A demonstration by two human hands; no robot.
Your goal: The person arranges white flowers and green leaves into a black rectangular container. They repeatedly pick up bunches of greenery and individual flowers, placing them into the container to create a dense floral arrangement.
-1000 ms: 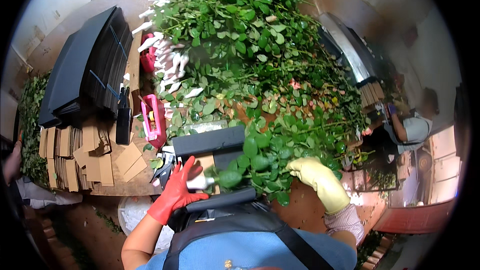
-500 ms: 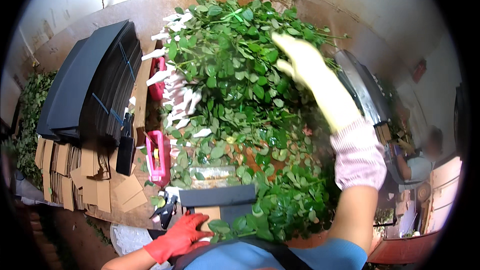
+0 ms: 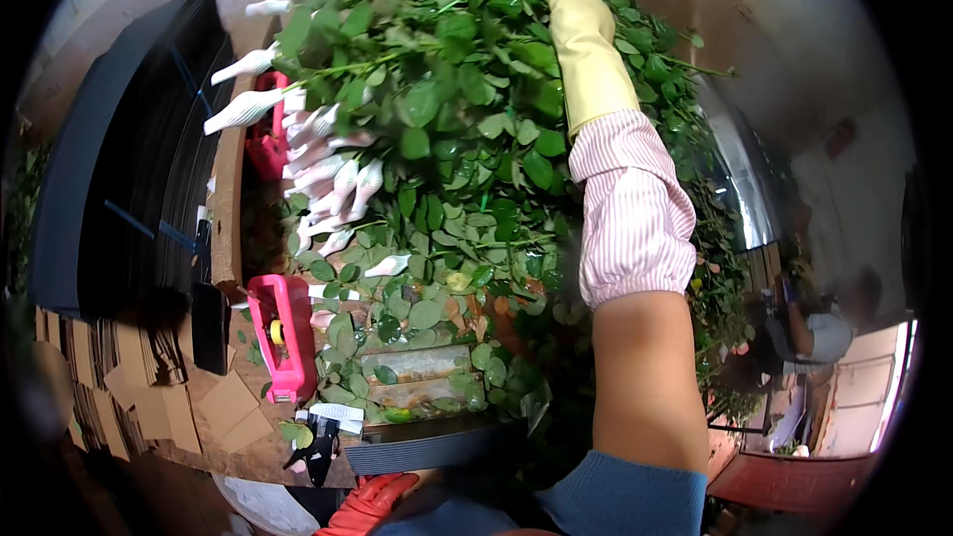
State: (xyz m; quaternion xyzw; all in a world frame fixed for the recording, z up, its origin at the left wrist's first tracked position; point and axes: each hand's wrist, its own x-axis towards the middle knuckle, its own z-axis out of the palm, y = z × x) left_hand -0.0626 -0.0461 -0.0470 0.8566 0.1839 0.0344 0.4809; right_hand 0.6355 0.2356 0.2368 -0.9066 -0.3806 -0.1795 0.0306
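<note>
My right hand (image 3: 586, 25), in a pale yellow rubber glove with a striped sleeve, reaches into the far part of a heap of leafy rose stems (image 3: 467, 119). Leaves and the back of the hand hide its fingers. Rose heads in white netting sleeves (image 3: 323, 174) point left from the heap. Down at the lower edge, my left hand (image 3: 369, 504) wears a red glove, its fingers pressed together and curled beside a dark corrugated sheet (image 3: 437, 449). What it holds, if anything, is hidden.
Pink tape dispensers (image 3: 288, 337) stand by a wooden rail (image 3: 230, 199). Left of it are a strapped stack of dark sheets (image 3: 119, 159) and brown cardboard pieces (image 3: 124, 387). A black tool (image 3: 320, 447) lies near the front edge. At right, another person (image 3: 829, 328) is nearby.
The view has shifted closer to the heap. My right hand has gone farther into the leaves, its fingers now hidden. My left hand has dropped toward the lower edge of the view.
</note>
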